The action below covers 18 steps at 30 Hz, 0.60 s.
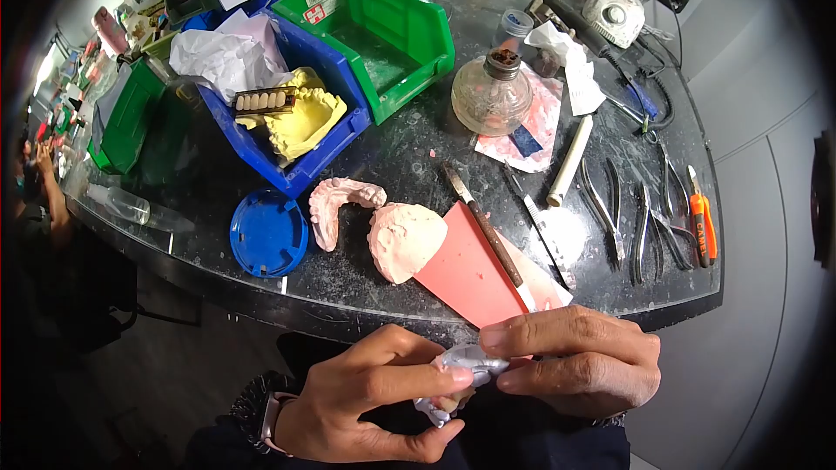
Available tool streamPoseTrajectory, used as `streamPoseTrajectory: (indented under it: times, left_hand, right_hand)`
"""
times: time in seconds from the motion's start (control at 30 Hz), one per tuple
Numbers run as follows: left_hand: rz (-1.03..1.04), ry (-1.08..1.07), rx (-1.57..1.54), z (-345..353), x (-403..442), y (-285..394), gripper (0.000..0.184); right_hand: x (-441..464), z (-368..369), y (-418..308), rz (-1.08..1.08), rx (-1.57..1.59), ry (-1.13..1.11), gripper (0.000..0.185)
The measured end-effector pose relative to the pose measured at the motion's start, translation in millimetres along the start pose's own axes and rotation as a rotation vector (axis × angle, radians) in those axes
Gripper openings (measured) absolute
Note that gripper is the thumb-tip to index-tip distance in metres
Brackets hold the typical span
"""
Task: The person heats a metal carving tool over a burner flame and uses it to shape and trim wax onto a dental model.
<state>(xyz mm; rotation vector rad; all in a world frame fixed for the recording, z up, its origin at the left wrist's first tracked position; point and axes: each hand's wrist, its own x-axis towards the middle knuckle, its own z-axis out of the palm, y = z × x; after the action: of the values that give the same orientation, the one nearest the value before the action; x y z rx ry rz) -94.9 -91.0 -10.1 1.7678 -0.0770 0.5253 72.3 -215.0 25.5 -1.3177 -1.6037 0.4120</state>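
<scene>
Close to my lap, below the bench edge, my left hand (370, 396) grips a small shiny, silvery piece (470, 359) with some pink showing in it; its exact kind is not clear. My right hand (583, 357) pinches the upper right edge of the same piece between thumb and fingers. Just beyond my hands lies a pink wax sheet (466, 274) with a wooden-handled wax knife (488, 239) across it. A pale pink plaster model (405, 242) rests on the sheet's left corner, and a horseshoe-shaped pink plaster piece (329, 209) sits beside it.
A blue bin (287, 176) holds crumpled paper, a yellow dental model (305, 126) and a strip of teeth. Behind it stands a green bin (383, 65). A glass spirit burner (492, 100) stands mid-bench. Several pliers (644, 222) and an orange-handled cutter (701, 226) lie right. A blue lid (268, 233) lies left.
</scene>
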Motion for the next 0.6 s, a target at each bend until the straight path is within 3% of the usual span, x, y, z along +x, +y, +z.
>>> streamPoseTrajectory:
  times: [0.33, 0.53, 0.6]
  left_hand:
    - [-0.032, -0.001, 0.074, 1.0, 4.6, 1.6, 0.052]
    - [-0.131, -0.054, -0.059, -1.3, 4.3, 0.7, 0.055]
    - [-0.268, 0.001, -0.204, 1.9, -0.8, 2.4, 0.053]
  right_hand:
    - [-1.2, 2.6, 3.5, -0.009, -0.011, 0.019, 0.014]
    - [-2.6, 5.9, 7.7, -0.009, -0.045, 0.043, 0.012]
    - [-2.4, 8.1, 10.7, -0.019, -0.064, 0.064, 0.011]
